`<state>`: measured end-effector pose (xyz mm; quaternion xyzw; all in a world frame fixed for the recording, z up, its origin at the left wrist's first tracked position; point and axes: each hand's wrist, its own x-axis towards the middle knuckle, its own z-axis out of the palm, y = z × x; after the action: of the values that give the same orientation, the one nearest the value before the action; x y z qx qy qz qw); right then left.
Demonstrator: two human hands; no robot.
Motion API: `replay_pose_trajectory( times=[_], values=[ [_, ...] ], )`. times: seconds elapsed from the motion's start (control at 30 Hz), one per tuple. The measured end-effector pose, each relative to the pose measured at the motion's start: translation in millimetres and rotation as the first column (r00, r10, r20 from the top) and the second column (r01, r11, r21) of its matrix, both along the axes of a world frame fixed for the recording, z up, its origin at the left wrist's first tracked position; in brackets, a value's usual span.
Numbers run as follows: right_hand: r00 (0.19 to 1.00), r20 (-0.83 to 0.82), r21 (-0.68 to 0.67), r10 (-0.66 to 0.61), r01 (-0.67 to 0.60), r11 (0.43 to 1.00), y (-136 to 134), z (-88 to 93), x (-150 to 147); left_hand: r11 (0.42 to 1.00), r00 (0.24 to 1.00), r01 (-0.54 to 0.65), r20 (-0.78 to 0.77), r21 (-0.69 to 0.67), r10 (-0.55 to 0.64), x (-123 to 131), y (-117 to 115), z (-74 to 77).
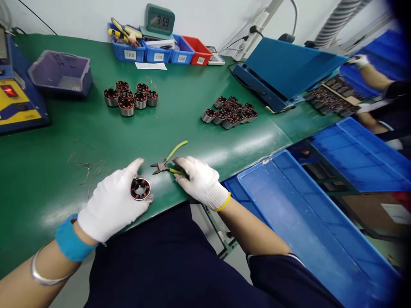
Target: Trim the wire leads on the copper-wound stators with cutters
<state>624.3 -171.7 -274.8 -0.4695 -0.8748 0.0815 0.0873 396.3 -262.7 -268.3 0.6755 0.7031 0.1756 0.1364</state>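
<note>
My left hand [112, 203], in a white glove, curls its thumb and fingers around a motor stator [134, 190], a metal ring with copper windings inside. It sits low over the green table near the front edge. My right hand [201, 179], also gloved, grips one handle of green-handled cutting pliers [163, 166]. Their jaws are apart and point left, toward the stator; the second handle sticks out free. Loose wire clippings [88, 167] lie to the left of my left hand.
Two clusters of stators, one left [126, 107] and one right [229, 122], stand on the green table [180, 115]. Behind are a purple bin [59, 70], tool boxes [128, 53] and a clock [159, 19]. Blue trays [308, 239] lie right, near a co-worker's gloved hand [359, 61].
</note>
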Motion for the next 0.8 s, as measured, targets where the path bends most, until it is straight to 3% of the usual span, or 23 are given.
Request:
replay_pose_trajectory(
  times=[0.07,0.17,0.23,0.33,0.4,0.47,0.63,0.8],
  values=[
    [0.995,-0.104,0.054,0.001,0.004,0.999,-1,0.8,2,0.996,0.996,-0.084,-0.007,0.003,0.084,5,2,0.5],
    [0.932,-0.341,0.053,0.119,-0.107,0.993,-12,3.2,-11,0.997,0.997,-0.069,0.042,0.027,0.068,4,3,3.5],
    [0.885,-0.450,-0.105,0.120,-0.186,0.977,-21,6.3,-28,0.998,0.991,-0.020,0.135,0.060,0.012,-1,1,5.0],
    [0.877,-0.478,-0.315,0.050,-0.224,0.922,-24,11.2,-52,0.998,0.967,-0.022,0.254,0.052,0.008,-7,-2,4.8],
    [0.882,-0.468,-0.352,0.057,-0.245,0.903,-20,12.9,-60,0.998,0.959,-0.048,0.281,0.040,0.035,-8,-2,3.2],
    [0.908,-0.414,-0.320,0.066,-0.213,0.923,-15,12.4,-59,0.997,0.956,-0.060,0.290,0.039,0.047,-9,-2,1.2],
    [0.996,-0.093,-0.081,0.011,-0.018,0.997,-12,6.7,-48,0.997,0.954,-0.071,0.296,0.044,0.055,-8,-1,-1.5],
    [0.998,0.057,-0.080,0.030,-0.025,0.996,-16,8.9,-48,0.997,0.955,-0.057,0.294,0.047,0.040,-10,-1,-0.9]
  ],
)
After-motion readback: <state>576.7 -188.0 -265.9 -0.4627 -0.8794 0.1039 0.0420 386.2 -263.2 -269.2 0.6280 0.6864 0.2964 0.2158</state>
